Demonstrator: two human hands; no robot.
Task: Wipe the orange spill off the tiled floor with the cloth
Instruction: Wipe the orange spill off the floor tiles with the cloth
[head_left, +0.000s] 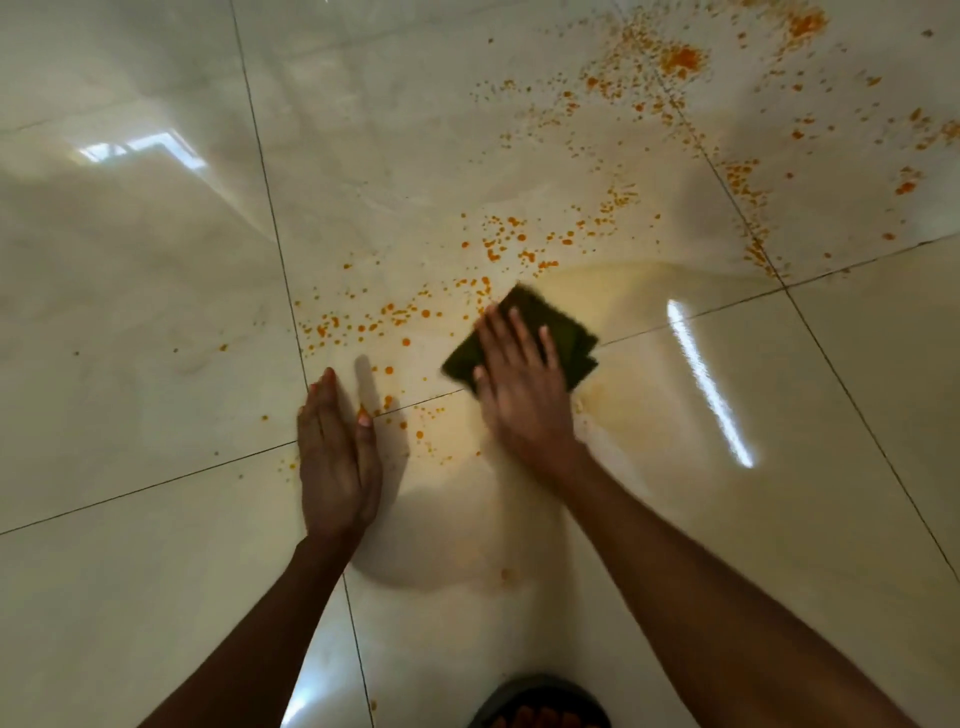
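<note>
Wiping in progress, head view only. Folded dark green cloth (524, 335) lies flat on the glossy tiled floor (156, 322), near the tile joint at centre frame, at the near edge of the orange spill (498, 249). Droplets run in a band from left of the cloth up to the top right corner, so most of the job looks undone; pale smeared film around and right of the cloth.

Handling: cloth is soft and limp, light, probably damp. It'll bunch if pushed from one edge. Best held down flat with the palm across the middle, as it is now. Polished wet tile is slick, so it should slide easily.

Right hand (519, 384) rests on top of the cloth, fingers straight and spread, pressing rather than gripping; forearm reaches in from lower right. Hand is motion-blurred, so I can't tell whether the thumb hooks the near edge.

Left hand (335, 457) is planted on the floor left of the cloth, well apart from it, fingers extended and together, holding nothing; looks like a brace. Some droplets sit just beside its fingertips.

Sandalled foot (540, 706) at bottom edge.
</note>
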